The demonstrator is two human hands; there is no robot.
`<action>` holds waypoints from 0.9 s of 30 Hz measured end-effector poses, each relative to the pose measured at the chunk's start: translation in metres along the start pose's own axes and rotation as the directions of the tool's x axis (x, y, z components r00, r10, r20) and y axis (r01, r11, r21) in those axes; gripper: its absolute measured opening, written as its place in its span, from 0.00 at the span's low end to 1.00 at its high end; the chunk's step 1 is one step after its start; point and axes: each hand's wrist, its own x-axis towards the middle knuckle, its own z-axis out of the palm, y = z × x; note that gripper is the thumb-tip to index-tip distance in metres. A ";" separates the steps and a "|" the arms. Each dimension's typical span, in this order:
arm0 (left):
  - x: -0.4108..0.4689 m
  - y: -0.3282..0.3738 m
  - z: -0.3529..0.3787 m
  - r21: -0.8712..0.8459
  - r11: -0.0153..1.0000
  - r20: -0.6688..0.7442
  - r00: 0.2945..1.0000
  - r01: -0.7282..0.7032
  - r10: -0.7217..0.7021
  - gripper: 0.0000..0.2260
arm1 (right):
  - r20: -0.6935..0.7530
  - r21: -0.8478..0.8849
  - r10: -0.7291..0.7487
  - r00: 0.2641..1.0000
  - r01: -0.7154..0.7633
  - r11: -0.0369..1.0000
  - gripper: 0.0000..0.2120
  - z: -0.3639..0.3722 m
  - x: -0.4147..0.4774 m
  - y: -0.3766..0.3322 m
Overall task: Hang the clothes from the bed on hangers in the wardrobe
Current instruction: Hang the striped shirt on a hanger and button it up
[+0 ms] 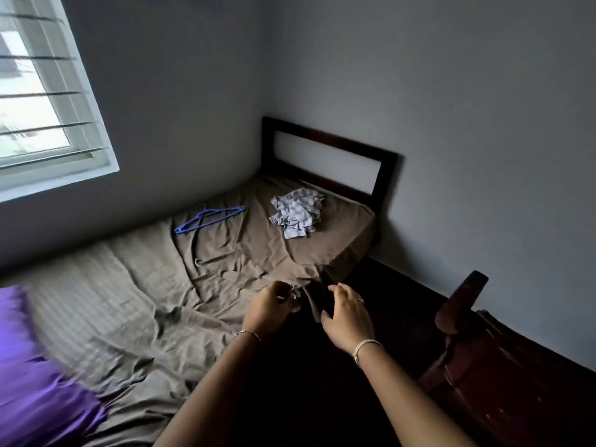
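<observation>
Our left hand (269, 306) and right hand (346, 314) both curl round a dark cloth (314, 303) at the bed (145, 301) edge. The grey garment (298, 212) lies near the headboard, well apart from the blue hangers (209, 217). In this dim light we risk pinching the sheet along with it

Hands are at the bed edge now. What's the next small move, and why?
Probably reach the right hand forward to the crumpled grey garment: it lies loose on the bed, with the blue hangers lying to its left. Whether it or the left hand grips anything now is unclear.
</observation>
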 end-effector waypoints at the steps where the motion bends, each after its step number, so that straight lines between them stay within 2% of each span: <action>1: 0.025 -0.003 0.001 -0.016 1.000 0.003 1.000 0.001 -0.001 0.10 | 0.013 -0.003 0.004 1.000 -0.004 1.000 0.27 0.005 0.024 0.000; 8: 0.204 -0.018 -0.003 0.018 0.998 0.039 0.998 0.055 -0.056 0.10 | 0.119 0.003 0.056 0.991 -0.057 0.998 0.25 0.035 0.202 -0.004; 12: 0.293 -0.019 -0.011 0.028 0.996 0.000 0.997 0.079 -0.079 0.10 | 0.095 0.020 0.060 0.994 -0.062 0.998 0.22 0.040 0.295 -0.005; 16: 0.375 -0.022 -0.008 0.011 0.996 -0.044 0.995 0.090 -0.089 0.10 | 0.092 0.039 0.062 0.994 -0.066 0.997 0.24 0.051 0.381 0.004; 23: 0.525 -0.049 0.031 -0.004 0.983 -0.062 0.981 0.183 -0.183 0.09 | 0.155 0.056 -0.005 0.988 -0.004 0.998 0.23 0.090 0.546 0.031; 27: 0.617 -0.067 0.061 -0.009 0.957 -0.067 0.955 0.290 -0.290 0.09 | 0.251 0.055 -0.015 0.968 0.001 0.998 0.22 0.129 0.647 0.056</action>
